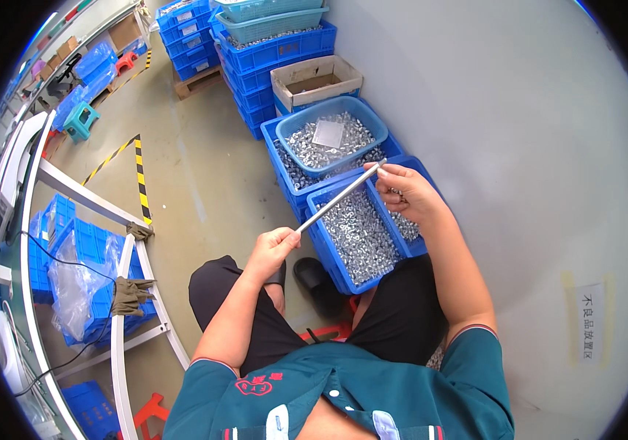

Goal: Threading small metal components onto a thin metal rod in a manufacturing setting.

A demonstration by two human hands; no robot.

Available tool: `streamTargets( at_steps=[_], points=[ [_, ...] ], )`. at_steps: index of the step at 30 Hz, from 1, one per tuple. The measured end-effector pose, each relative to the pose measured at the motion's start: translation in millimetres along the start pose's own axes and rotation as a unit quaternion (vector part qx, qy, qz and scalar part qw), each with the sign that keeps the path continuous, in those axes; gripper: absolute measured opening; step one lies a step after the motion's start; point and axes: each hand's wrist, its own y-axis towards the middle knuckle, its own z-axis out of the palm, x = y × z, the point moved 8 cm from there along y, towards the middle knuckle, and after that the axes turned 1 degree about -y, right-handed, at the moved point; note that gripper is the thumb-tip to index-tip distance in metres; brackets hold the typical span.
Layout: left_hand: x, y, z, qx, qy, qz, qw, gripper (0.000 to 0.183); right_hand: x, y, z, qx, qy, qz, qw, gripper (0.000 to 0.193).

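Note:
A thin silver metal rod (339,199) slants up to the right between my two hands, over the near blue bin (326,258). Its lower end is gripped in my closed left hand (271,254). At its upper end, the thumb and fingertips of my right hand (408,192) pinch together; a small metal piece may be at the tip, too small to make out. Many small silver metal parts (361,238) lie loose in the bin below. Just beyond stands a light blue basket (317,173) of similar parts, with a clear square piece (328,134) on top.
Stacked blue crates (255,99) and an open cardboard box (317,79) stand farther along the white wall (519,147). To my left are a white-framed workbench (118,352) and plastic-draped blue crates (92,268). Yellow-black tape (140,176) marks the floor.

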Motion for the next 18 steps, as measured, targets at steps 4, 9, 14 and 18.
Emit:
streamTargets(
  at_steps=[4,9,14,18],
  points=[
    [-3.0,-0.1,0.0,-0.002,-0.01,-0.001,1.0,0.026,-2.2,2.3,-26.9,-0.051,0.087,0.003,0.995,0.024],
    [-0.2,-1.2,0.3,-0.002,-0.017,-0.011,1.0,0.026,3.1,7.0,-35.3,-0.032,0.16,-0.033,0.986,0.017],
    [1.1,-2.5,0.8,-0.006,-0.021,-0.022,1.0,0.026,5.4,7.1,-36.8,-0.009,0.159,-0.057,0.986,0.018],
    [-0.9,-4.6,0.3,-0.005,-0.016,-0.019,1.0,0.026,8.3,3.2,-27.4,0.011,0.17,-0.052,0.984,0.02]
  ],
)
